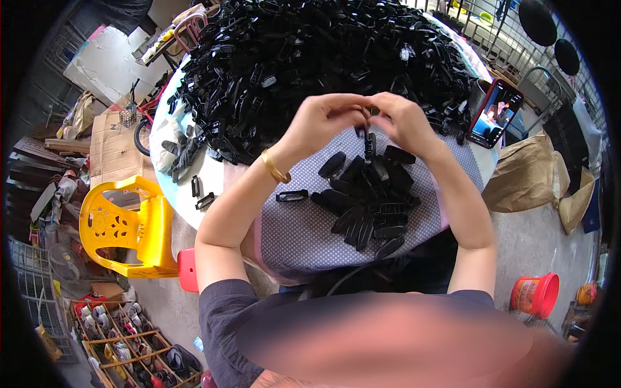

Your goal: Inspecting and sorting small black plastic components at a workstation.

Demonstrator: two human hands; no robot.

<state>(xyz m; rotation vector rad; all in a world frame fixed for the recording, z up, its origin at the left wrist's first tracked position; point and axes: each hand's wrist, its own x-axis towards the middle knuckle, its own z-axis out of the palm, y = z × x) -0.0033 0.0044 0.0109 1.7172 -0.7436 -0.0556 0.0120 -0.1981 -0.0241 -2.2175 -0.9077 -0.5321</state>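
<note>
My left hand (323, 124), with a gold bangle at its wrist, meets my right hand (404, 121) over the near edge of a large heap of small black plastic parts (310, 58). The fingers of both are pinched together around a small dark plastic piece (361, 130), mostly hidden by the fingertips. Just below them a slim black frame-like part (370, 147) stands out against the cloth; I cannot tell whether it is touched. Closer to me, a smaller pile of black oblong parts (369, 194) lies on the dotted grey cloth (291, 239), one framed part (292, 196) apart at its left.
A phone (495, 115) with a lit screen stands at the table's right edge. Grey-black gloves (184, 154) and two loose black frames (204, 201) lie at the left. Around the table are a yellow chair (152, 226), red stool (187, 270), red bucket (548, 294) and brown paper bag (527, 174).
</note>
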